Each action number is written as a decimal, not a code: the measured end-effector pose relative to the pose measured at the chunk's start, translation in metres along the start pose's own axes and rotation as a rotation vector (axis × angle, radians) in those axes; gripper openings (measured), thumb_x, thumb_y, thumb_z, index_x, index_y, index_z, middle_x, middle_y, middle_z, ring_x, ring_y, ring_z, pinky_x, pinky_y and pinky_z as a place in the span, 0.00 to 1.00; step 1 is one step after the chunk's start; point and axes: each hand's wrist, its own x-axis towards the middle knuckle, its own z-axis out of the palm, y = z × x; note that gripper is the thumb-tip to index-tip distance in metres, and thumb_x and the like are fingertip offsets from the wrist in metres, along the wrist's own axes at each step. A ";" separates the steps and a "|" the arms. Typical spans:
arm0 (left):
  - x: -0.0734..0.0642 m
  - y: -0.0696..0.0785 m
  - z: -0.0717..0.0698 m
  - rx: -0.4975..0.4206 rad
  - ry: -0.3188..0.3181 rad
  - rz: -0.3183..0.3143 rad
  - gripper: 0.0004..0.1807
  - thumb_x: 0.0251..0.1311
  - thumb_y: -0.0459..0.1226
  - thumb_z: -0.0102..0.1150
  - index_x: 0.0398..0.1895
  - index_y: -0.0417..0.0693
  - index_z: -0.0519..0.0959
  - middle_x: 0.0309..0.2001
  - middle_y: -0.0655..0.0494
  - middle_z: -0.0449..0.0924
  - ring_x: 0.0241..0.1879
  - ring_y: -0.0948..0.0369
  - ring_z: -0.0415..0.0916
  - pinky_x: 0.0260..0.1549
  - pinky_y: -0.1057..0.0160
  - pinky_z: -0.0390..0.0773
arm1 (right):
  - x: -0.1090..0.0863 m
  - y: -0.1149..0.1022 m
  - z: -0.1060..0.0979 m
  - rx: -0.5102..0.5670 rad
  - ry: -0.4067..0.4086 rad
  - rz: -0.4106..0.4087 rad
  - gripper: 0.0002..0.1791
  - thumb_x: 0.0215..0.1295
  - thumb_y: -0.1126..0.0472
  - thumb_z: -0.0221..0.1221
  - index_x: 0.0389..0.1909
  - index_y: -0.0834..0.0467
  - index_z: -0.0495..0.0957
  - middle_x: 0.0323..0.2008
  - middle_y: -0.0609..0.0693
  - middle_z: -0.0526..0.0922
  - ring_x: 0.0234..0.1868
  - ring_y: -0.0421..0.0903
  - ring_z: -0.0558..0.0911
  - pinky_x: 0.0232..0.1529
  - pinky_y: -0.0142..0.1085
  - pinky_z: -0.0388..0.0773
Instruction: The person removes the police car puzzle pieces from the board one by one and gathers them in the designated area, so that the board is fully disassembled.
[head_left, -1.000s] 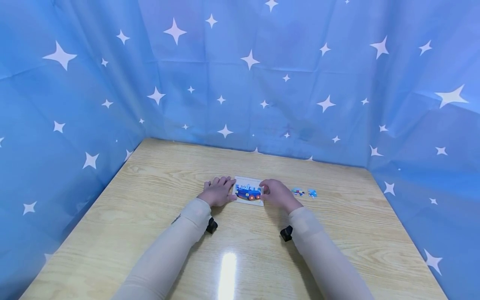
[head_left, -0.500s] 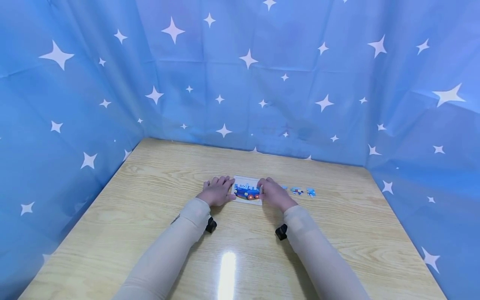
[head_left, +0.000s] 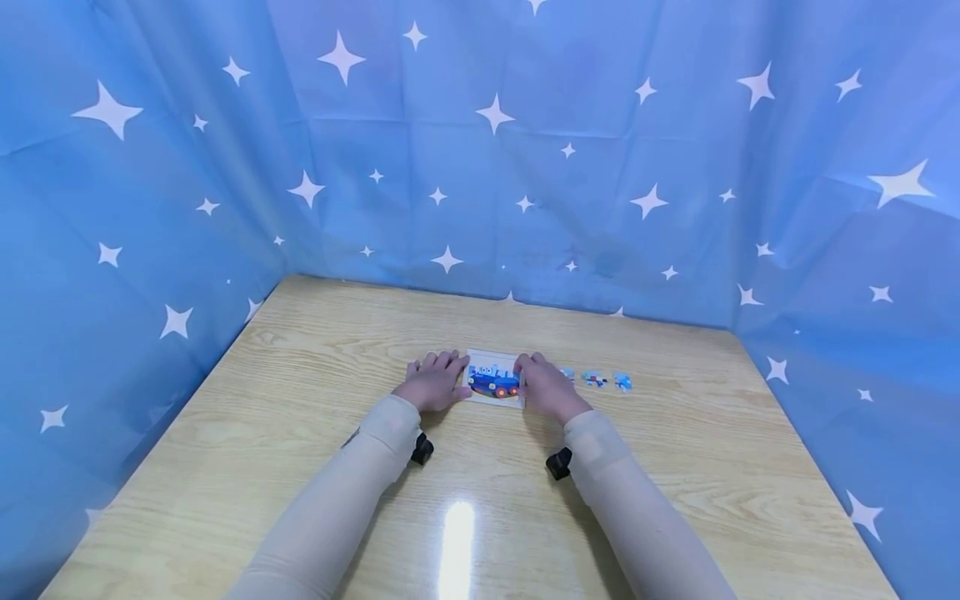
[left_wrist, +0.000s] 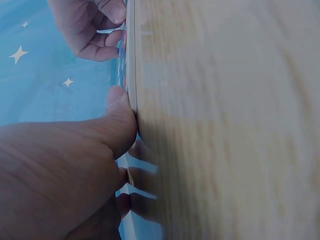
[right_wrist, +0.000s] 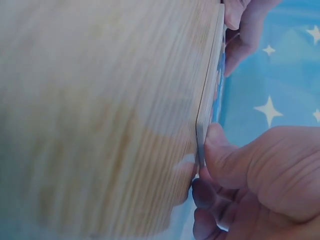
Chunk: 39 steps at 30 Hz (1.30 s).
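A flat puzzle board (head_left: 491, 356) with a blue cartoon train picture lies on the table between both hands. My left hand (head_left: 434, 387) holds its left end, thumb near the front corner and index finger near the back corner. At the right end my right hand (head_left: 549, 388) grips the board in the same way, fingers bent around the edge. In the left wrist view the left thumb (left_wrist: 117, 117) presses against the board's pale side. The right thumb (right_wrist: 220, 152) touches the near corner in the right wrist view. Part of the board's right end is hidden under the right hand.
Right of the hand lie several loose puzzle pieces, among them a multicoloured one (head_left: 596, 380) and a blue one (head_left: 622, 382). The wood-grain table (head_left: 480, 467) is enclosed by a blue star-patterned curtain (head_left: 465, 167). A black wrist camera (head_left: 558, 463) hangs under the right sleeve.
My right hand has shifted slightly left onto the board's right edge, uncovering a blue piece beside it. The left hand keeps its place.
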 end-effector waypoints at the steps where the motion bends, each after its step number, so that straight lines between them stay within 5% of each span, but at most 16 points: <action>1: 0.000 0.000 -0.001 -0.001 0.002 0.000 0.41 0.74 0.61 0.44 0.83 0.63 0.46 0.82 0.55 0.40 0.79 0.49 0.39 0.70 0.35 0.45 | 0.000 0.000 0.000 -0.005 0.006 -0.004 0.14 0.72 0.67 0.60 0.56 0.59 0.74 0.46 0.55 0.74 0.39 0.50 0.77 0.42 0.46 0.77; 13: -0.009 0.010 -0.008 -0.058 0.025 0.006 0.39 0.75 0.54 0.49 0.83 0.67 0.44 0.78 0.51 0.50 0.71 0.49 0.52 0.66 0.37 0.51 | -0.003 -0.001 -0.001 0.000 0.023 -0.023 0.13 0.73 0.67 0.59 0.56 0.59 0.73 0.48 0.56 0.75 0.40 0.51 0.77 0.45 0.47 0.77; 20: -0.018 0.021 -0.015 0.000 0.006 0.042 0.33 0.78 0.50 0.46 0.82 0.73 0.50 0.78 0.45 0.48 0.71 0.44 0.50 0.67 0.28 0.46 | -0.002 0.000 0.001 0.005 0.039 -0.036 0.14 0.73 0.68 0.59 0.56 0.60 0.73 0.48 0.57 0.75 0.42 0.52 0.78 0.47 0.48 0.77; 33: -0.018 0.021 -0.013 0.015 -0.002 0.040 0.30 0.79 0.50 0.42 0.80 0.78 0.53 0.79 0.45 0.45 0.72 0.44 0.48 0.67 0.28 0.46 | -0.003 0.002 0.003 0.016 0.050 -0.032 0.15 0.72 0.69 0.59 0.57 0.60 0.73 0.48 0.56 0.75 0.44 0.52 0.78 0.49 0.48 0.77; 39: -0.016 0.020 -0.011 0.014 -0.003 0.041 0.30 0.79 0.51 0.42 0.80 0.78 0.53 0.79 0.45 0.44 0.74 0.43 0.46 0.67 0.27 0.45 | -0.003 0.010 0.002 0.137 0.040 -0.062 0.12 0.73 0.70 0.58 0.54 0.61 0.74 0.46 0.54 0.73 0.43 0.50 0.77 0.48 0.45 0.76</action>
